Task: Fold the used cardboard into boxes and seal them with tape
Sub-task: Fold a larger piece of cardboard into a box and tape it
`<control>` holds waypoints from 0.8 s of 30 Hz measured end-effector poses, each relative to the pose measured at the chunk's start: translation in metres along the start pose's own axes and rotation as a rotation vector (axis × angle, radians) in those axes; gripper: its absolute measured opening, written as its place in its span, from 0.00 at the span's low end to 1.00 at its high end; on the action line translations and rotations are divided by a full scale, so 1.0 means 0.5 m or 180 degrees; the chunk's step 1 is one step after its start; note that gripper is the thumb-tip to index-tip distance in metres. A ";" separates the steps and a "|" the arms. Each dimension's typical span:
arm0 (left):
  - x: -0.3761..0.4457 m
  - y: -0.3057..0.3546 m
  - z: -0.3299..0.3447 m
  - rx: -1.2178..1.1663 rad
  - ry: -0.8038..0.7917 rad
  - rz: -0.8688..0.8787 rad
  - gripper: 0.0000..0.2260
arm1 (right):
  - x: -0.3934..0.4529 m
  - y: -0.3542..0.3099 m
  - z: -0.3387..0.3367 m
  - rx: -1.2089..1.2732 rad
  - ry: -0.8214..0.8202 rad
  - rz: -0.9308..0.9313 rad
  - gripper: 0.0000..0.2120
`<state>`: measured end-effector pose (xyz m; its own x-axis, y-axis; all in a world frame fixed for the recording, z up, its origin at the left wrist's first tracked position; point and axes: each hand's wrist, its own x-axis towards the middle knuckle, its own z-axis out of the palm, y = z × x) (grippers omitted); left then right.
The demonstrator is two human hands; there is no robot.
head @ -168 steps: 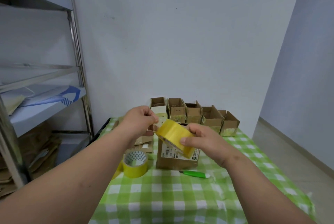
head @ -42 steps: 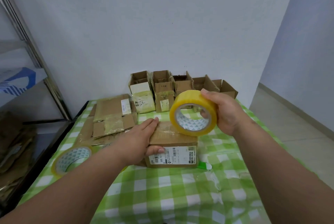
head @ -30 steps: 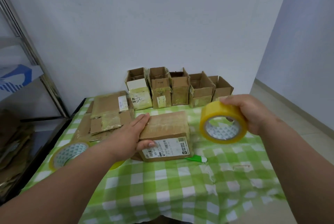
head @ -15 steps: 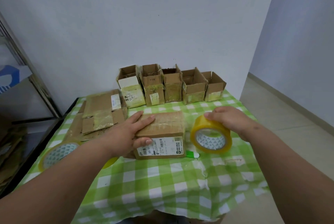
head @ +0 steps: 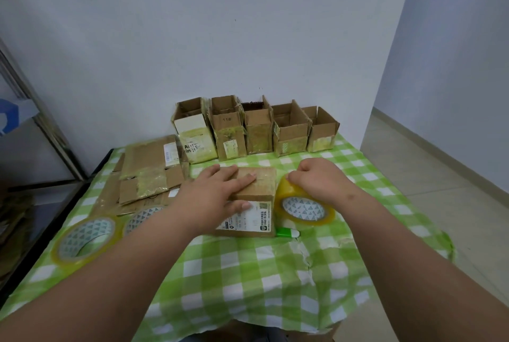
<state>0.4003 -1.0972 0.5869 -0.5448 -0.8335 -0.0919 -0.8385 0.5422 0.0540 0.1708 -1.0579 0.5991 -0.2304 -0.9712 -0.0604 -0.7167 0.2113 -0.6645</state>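
A closed brown cardboard box [head: 256, 198] with a white label on its near side sits mid-table. My left hand [head: 217, 195] lies flat across its top, fingers straight, thumb down the front face. Just right of the box, my right hand [head: 316, 179] grips a yellow tape roll [head: 304, 208] from above, with the roll low at the tablecloth and close to the box's right side. Flattened cardboard pieces [head: 150, 173] lie at the left rear.
Several open-topped folded boxes [head: 256, 126] line the wall at the back. Two more tape rolls [head: 85, 239] lie at the left. A green cutter [head: 286, 232] lies under the box's front right corner. The green checked tablecloth [head: 248, 272] covers the table; a metal shelf [head: 41, 126] stands left.
My right hand brought the tape roll down from above the box to the table at the box's right side. My left hand stayed pressed on the box top.
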 end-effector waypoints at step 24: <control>-0.028 -0.017 -0.015 -0.1364 0.1269 0.0343 0.22 | -0.125 0.012 0.069 0.2903 -0.0519 0.0273 0.09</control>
<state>0.4152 -1.0908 0.5953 -0.5171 -0.7969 0.3124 -0.6604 0.6037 0.4466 0.2036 -0.9999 0.5729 -0.1136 -0.9743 -0.1943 0.1089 0.1822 -0.9772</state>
